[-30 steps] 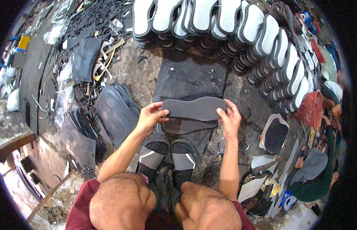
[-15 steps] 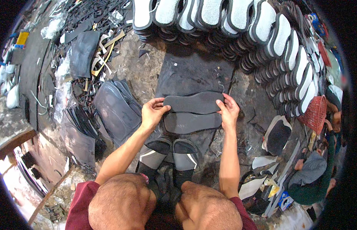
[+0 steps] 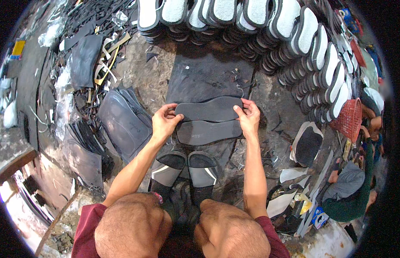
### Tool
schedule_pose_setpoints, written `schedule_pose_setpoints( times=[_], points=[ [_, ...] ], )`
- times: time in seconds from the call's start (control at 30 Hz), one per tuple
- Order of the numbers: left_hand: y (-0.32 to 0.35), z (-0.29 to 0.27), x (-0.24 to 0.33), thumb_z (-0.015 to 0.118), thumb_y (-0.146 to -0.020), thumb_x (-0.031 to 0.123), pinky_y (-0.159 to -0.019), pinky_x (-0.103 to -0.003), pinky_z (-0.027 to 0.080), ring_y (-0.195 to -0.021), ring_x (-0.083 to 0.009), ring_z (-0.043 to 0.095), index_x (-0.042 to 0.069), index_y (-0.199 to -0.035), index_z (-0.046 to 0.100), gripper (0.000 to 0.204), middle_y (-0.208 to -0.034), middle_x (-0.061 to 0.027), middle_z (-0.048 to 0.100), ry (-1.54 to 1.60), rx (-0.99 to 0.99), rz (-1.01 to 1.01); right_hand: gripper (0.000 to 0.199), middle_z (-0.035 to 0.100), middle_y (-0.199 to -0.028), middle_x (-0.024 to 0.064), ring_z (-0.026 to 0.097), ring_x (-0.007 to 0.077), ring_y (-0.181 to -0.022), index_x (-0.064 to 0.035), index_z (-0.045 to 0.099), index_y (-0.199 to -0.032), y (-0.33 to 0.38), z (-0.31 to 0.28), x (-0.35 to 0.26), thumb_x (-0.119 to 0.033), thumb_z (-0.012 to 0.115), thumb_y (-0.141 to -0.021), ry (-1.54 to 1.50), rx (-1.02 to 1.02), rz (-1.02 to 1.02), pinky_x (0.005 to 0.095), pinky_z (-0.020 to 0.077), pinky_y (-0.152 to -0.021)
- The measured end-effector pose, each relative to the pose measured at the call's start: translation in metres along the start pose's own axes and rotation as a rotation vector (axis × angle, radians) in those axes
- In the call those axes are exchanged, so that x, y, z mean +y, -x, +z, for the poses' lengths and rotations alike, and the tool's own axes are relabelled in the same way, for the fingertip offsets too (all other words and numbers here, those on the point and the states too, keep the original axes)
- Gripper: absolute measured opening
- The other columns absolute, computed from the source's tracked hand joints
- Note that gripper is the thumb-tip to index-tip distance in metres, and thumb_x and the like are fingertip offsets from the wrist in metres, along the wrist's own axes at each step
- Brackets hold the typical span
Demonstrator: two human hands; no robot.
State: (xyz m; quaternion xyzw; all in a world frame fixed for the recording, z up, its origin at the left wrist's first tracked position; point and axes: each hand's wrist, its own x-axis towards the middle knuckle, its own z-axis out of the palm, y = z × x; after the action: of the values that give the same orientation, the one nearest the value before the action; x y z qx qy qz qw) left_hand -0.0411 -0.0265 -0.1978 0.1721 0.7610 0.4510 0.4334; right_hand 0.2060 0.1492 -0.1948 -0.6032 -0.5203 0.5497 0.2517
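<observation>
Pinching the far sole [image 3: 210, 109] by its ends, left hand [image 3: 166, 123] and right hand [image 3: 249, 118] could've easily skewed it against the near sole [image 3: 208, 132] if one slipped.

Beyond the dark sole [image 3: 208, 109] between our left hand [image 3: 166, 121] and right hand [image 3: 248, 117], we have open room over the black mat [image 3: 208, 71] up to the insole stacks [image 3: 286, 23], which wall off the far side and curve down the right. Black sheets [image 3: 124, 122] crowd us leftward; our slides [image 3: 203, 175] block the near side. Rightward, floor [image 3: 273, 105] gives us passage until the white-edged black piece [image 3: 308, 145].
</observation>
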Motion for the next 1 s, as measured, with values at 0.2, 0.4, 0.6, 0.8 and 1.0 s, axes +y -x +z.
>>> schedule_pose_setpoints(
  times=[0.2, 0.4, 0.6, 0.8, 1.0],
  points=[
    [0.0, -0.002, 0.001, 0.081, -0.077, 0.008, -0.071, -0.025, 0.055, -0.076, -0.0095, 0.066, 0.0, -0.122, 0.068, 0.048, -0.087, -0.0042, 0.07, -0.014, -0.02, 0.004, 0.042, 0.067, -0.114, 0.0158, 0.068, 0.0217, -0.093, -0.0038, 0.067, -0.118, -0.003, -0.008, -0.01, -0.009, 0.083, -0.08, 0.108, -0.061, 0.014, 0.0326, 0.0582, -0.073],
    [0.004, -0.002, 0.004, 0.081, -0.079, 0.008, -0.072, -0.025, 0.054, -0.079, -0.0108, 0.065, -0.002, -0.122, 0.067, 0.047, -0.089, -0.0045, 0.07, -0.056, 0.014, 0.002, 0.051, 0.062, -0.105, 0.0132, 0.063, 0.0311, -0.09, -0.011, 0.069, -0.114, 0.018, 0.0, -0.024, -0.035, 0.087, -0.073, 0.91, 0.229, -0.464, 0.0442, 0.0515, -0.077],
    [0.006, 0.001, 0.014, 0.078, -0.082, 0.007, -0.076, -0.026, 0.054, -0.083, -0.0124, 0.067, -0.002, -0.128, 0.062, 0.05, -0.095, -0.0052, 0.069, -0.04, -0.045, -0.006, 0.077, 0.058, -0.112, 0.0185, 0.055, 0.0361, -0.109, -0.0036, 0.054, -0.137, 0.065, 0.027, 0.014, -0.041, 0.085, -0.077, 0.586, 0.425, -0.271, 0.0488, 0.0457, -0.092],
    [0.011, -0.009, 0.008, 0.07, -0.085, -0.001, -0.091, -0.028, 0.05, -0.099, -0.0136, 0.063, -0.001, -0.134, 0.055, 0.051, -0.111, -0.0068, 0.066, 0.234, -0.174, -0.059, 0.074, 0.064, -0.101, 0.0087, 0.059, 0.0148, -0.071, -0.0019, 0.057, -0.137, 0.077, -0.009, -0.024, -0.032, 0.087, -0.077, 0.161, 0.287, -0.029, 0.0317, 0.0513, -0.066],
    [0.022, -0.025, 0.013, 0.062, -0.087, 0.005, -0.081, -0.027, 0.045, -0.093, -0.0139, 0.06, 0.011, -0.134, 0.05, 0.049, -0.105, -0.0016, 0.063, 0.494, -0.157, -0.266, 0.055, 0.066, -0.11, 0.0078, 0.056, 0.0063, -0.071, -0.0028, 0.063, -0.134, 0.144, 0.008, -0.097, -0.021, 0.081, -0.086, -0.21, 0.009, -0.088, 0.0266, 0.0498, -0.063]
  ],
)
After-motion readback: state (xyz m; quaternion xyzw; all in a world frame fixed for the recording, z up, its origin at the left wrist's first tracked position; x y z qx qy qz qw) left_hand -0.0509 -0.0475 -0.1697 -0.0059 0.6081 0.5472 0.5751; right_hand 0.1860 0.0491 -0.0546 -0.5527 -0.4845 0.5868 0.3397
